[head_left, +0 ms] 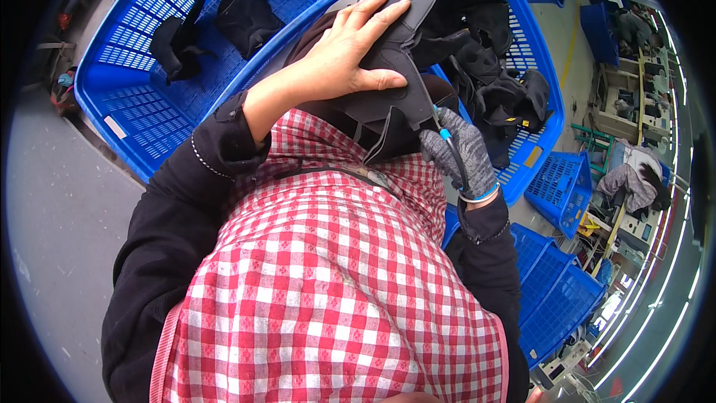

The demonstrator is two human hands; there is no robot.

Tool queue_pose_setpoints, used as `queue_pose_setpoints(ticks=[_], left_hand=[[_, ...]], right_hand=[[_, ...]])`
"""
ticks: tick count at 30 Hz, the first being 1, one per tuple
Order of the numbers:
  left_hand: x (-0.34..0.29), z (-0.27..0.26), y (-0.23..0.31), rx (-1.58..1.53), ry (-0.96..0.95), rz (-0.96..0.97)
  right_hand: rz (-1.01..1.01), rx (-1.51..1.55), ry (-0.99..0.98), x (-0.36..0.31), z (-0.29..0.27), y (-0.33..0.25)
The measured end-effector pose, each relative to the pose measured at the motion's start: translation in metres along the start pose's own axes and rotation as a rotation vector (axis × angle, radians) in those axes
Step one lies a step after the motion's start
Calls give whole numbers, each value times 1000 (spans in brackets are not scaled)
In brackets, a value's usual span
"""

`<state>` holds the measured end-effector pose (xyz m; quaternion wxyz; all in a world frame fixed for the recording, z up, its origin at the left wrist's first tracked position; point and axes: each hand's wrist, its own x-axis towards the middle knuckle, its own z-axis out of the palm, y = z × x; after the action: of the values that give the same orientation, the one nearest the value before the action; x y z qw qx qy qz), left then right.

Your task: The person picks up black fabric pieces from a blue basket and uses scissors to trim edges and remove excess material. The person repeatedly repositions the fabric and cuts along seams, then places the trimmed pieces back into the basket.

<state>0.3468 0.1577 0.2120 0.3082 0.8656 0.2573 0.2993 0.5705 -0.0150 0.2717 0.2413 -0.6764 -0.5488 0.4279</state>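
Note:
Across my lap lies a black sewn piece of padded material [395, 60] with a stitched edge and a flap hanging toward me. My bare left hand [343, 52] rests flat on top of it, fingers spread and thumb apart. At the piece's right edge, my right hand [459, 151], in a grey knit glove, is closed around a slim tool [446, 135] with a light blue band and a black curved part. Its thin tip points at the piece's edge; the tool's exact kind cannot be made out.
A blue plastic basket [112, 97] at the left holds a few black pieces [250, 22]. The blue basket [548, 67] at the right is heaped with similar pieces [492, 82]. More blue baskets [559, 190] stand farther right, near a person [634, 175] bent by a workbench.

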Motion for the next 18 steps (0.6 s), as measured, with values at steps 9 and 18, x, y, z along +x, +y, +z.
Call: queue_pose_setpoints(ticks=[9, 18], left_hand=[[-3, 5, -3, 12, -6, 11], [7, -2, 8, -77, -27, 3]], right_hand=[[-205, -247, 148, 0, 5, 6], [-233, -129, 88, 4, -7, 5]])
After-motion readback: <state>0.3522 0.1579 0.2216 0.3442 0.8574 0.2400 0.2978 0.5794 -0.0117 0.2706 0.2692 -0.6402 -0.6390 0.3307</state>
